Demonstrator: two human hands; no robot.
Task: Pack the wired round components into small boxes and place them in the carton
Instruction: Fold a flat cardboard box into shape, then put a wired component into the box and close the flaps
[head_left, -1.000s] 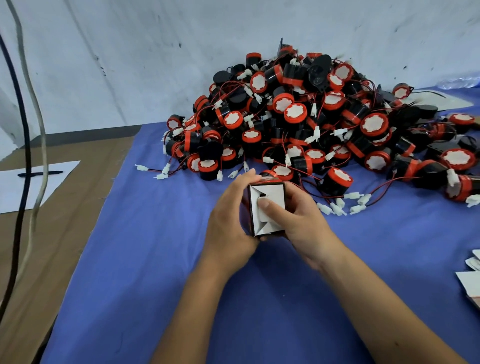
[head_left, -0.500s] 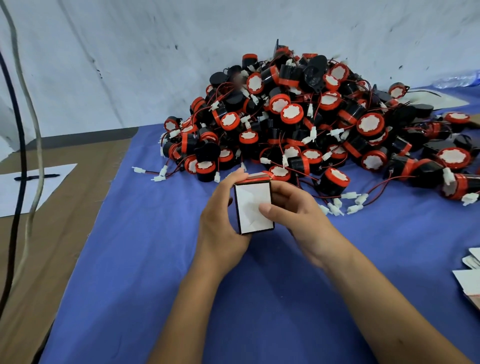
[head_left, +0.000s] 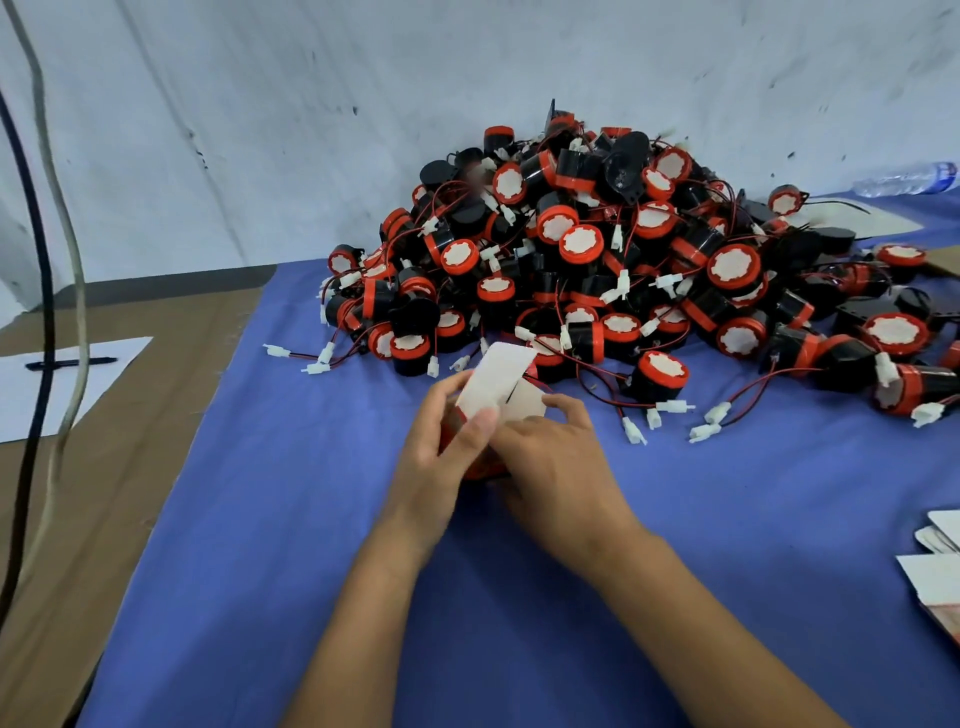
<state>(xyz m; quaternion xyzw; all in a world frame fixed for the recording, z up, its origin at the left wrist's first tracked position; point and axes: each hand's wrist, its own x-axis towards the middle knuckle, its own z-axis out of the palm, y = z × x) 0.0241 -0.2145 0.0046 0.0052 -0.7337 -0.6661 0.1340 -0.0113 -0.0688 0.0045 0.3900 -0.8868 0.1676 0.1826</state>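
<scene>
Both hands work a small box (head_left: 496, 400) just above the blue cloth (head_left: 311, 519): the left hand (head_left: 441, 452) grasps its red side while the right hand (head_left: 550, 457) pinches a white flap (head_left: 501, 379), which a moment ago lay flat and closed and now stands raised. The box seems not yet sealed, so packing is unfinished. Beyond lies the heap of wired round components (head_left: 623, 260). No carton is in view.

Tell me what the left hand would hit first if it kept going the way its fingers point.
Probably the small box it already grips; beyond that, the near edge of the pile of round components. Depth is unclear.
</scene>
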